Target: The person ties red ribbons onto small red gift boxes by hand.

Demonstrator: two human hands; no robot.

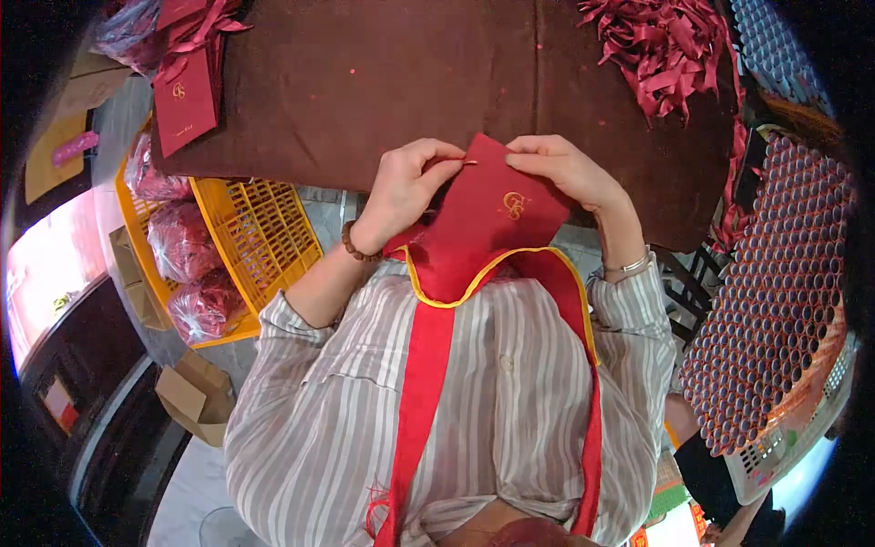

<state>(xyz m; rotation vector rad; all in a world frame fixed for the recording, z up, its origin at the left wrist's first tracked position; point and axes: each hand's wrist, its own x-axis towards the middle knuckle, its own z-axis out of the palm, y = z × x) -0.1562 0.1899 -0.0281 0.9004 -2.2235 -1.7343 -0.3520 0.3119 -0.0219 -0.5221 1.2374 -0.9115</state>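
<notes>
In front of my chest I hold a flat dark red paper piece [510, 191] with a gold emblem; whether it is a card or a bag I cannot tell. My left hand [410, 182] pinches near its upper left edge, where a small pale tip [470, 162] shows by the thumb and forefinger. My right hand [570, 173] grips the upper right edge between thumb and fingers. The lower part of the paper hangs over a red apron [456, 273] with yellow trim. A similar red paper piece [185, 105] with ribbons lies at the table's far left.
A dark brown cloth covers the table [392, 82] ahead. Red ribbons [665, 55] are heaped at its far right. On the left, a yellow plastic crate [264, 228] stands beside bagged red goods [187, 239] and an open cardboard box [196, 397]. Racks of small round pieces [766, 301] stand right.
</notes>
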